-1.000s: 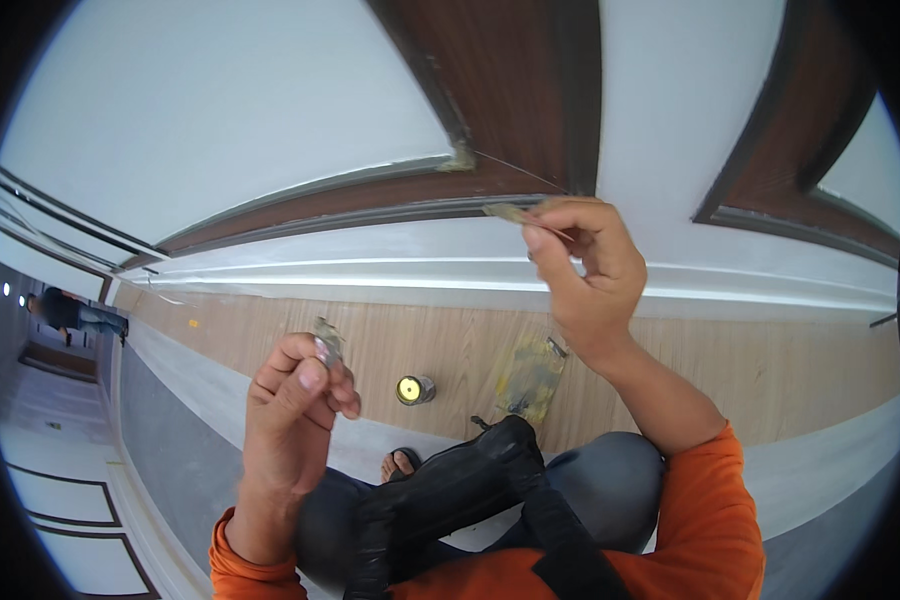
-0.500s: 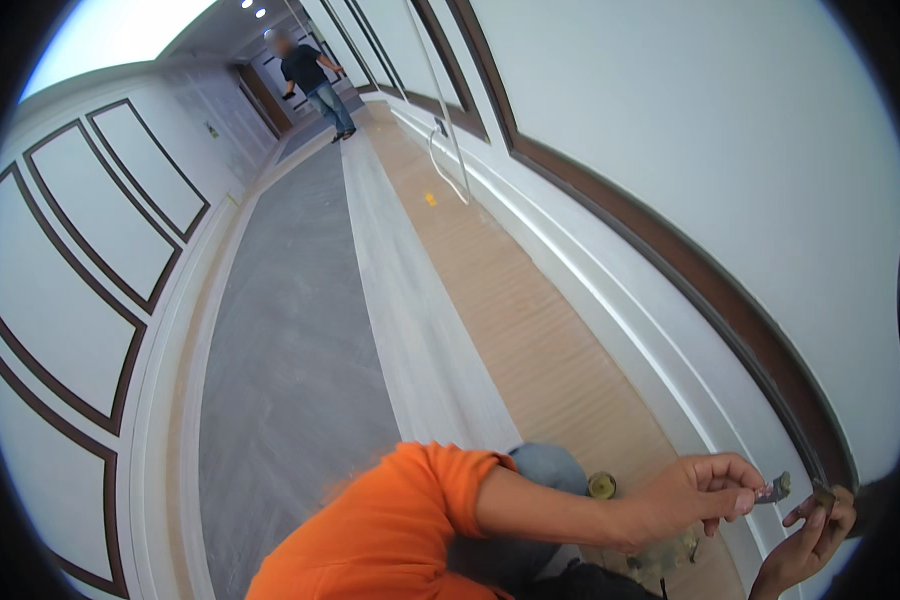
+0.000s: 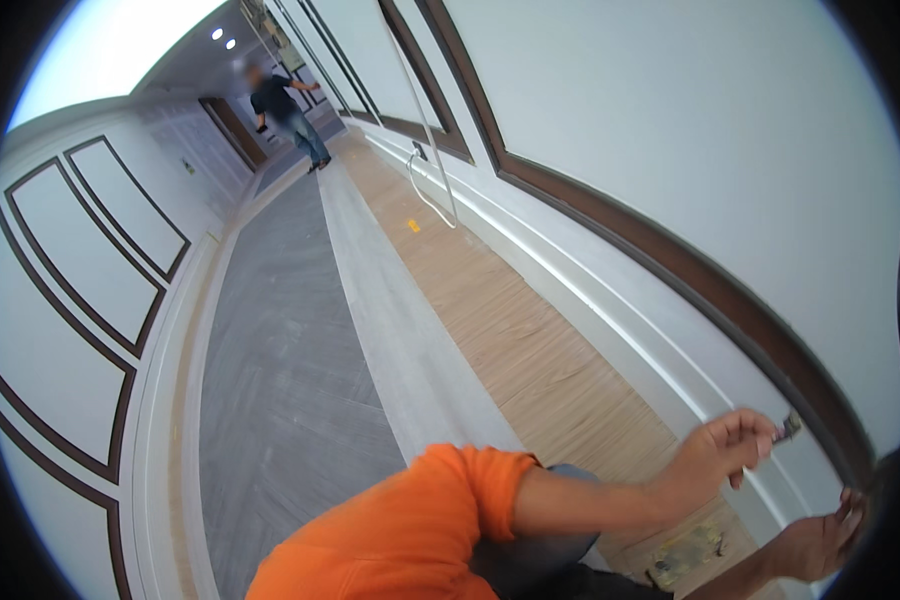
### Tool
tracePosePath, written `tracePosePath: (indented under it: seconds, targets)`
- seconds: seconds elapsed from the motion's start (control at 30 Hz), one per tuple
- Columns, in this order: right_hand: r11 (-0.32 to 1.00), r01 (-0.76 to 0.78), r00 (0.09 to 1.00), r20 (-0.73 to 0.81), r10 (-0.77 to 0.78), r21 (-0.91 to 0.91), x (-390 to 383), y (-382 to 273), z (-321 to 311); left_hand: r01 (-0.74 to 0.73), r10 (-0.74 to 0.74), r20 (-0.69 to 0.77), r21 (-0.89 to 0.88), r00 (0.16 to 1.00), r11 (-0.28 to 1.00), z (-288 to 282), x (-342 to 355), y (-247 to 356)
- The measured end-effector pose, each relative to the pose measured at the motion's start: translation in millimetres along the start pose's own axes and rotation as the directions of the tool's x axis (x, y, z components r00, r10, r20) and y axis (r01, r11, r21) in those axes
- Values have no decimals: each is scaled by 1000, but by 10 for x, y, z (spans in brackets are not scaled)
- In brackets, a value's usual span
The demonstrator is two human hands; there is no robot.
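Observation:
My left hand (image 3: 730,450), at the end of a bare forearm and orange sleeve, pinches a small scraper (image 3: 792,427) with a greenish-brown smear on its tip. The scraper is held in front of the white wall, close to the dark brown moulding (image 3: 770,350). Lower at the far right, my right hand (image 3: 818,543) has its fingers drawn together against the lower end of that moulding. Shadow and the picture's rim hide what those fingers hold. Below the hands, a smeared yellowish board (image 3: 685,562) lies on the floor, partly covered by my left forearm.
A white baseboard (image 3: 610,300) runs along the right wall. Wood-look flooring (image 3: 530,350), a pale strip (image 3: 390,300) and grey flooring (image 3: 280,350) stretch down the corridor. A white cable (image 3: 425,200) hangs to the floor. Farther off stands a person (image 3: 288,115) in dark clothes.
My right hand has moved down and inward against the moulding; my left hand has risen slightly with the scraper. The view has shifted, and the round yellow container near my knee is now hidden.

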State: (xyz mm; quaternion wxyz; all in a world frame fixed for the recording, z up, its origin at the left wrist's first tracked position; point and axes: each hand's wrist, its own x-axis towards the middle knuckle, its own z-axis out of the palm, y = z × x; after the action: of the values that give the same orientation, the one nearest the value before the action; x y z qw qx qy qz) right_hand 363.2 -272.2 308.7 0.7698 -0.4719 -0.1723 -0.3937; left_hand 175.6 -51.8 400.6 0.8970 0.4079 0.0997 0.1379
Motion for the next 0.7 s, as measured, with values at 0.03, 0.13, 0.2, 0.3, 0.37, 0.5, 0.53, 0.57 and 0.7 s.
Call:
tracePosePath:
  seconds: [0.03, 0.13, 0.2, 0.3, 0.37, 0.5, 0.53, 0.57, 0.7]
  targets:
    - [1000, -26, 998, -54, 25, -8, -191, -33, 91, -14, 14, -10, 82, 1000, 997, -112, -115, 123]
    - [957, -155, 965, -246, 93, -245, -501, -237, 353, -104, 110, -58, 98, 992, 990, -296, -389, 293]
    - [925, -211, 951, -286, 120, -315, -526, -290, 411, -19, 28, -96, 97, 995, 995, -226, -531, 345]
    - [931, -190, 956, -274, 103, -311, -441, -356, 501, 69, -64, -52, 99, 997, 993, 77, -706, 432]
    - [945, -192, 959, -255, 124, -263, -457, -343, 402, 44, -46, 35, 58, 998, 997, 204, -804, 355]
    - [953, -274, 944, -226, 241, -126, -366, -180, 255, 67, -68, 47, 22, 997, 998, 345, -865, 177]
    - [952, -289, 939, -223, 262, -98, -336, -152, 213, 78, -78, 42, 18, 996, 997, 342, -823, 134]
    - [942, -296, 944, -200, 263, -157, -314, -133, 151, 88, -88, 36, 14, 995, 996, 310, -768, 95]
    - [905, -287, 954, -176, 241, -313, -211, -172, -40, 109, -110, 38, 35, 993, 993, 301, -717, 115]
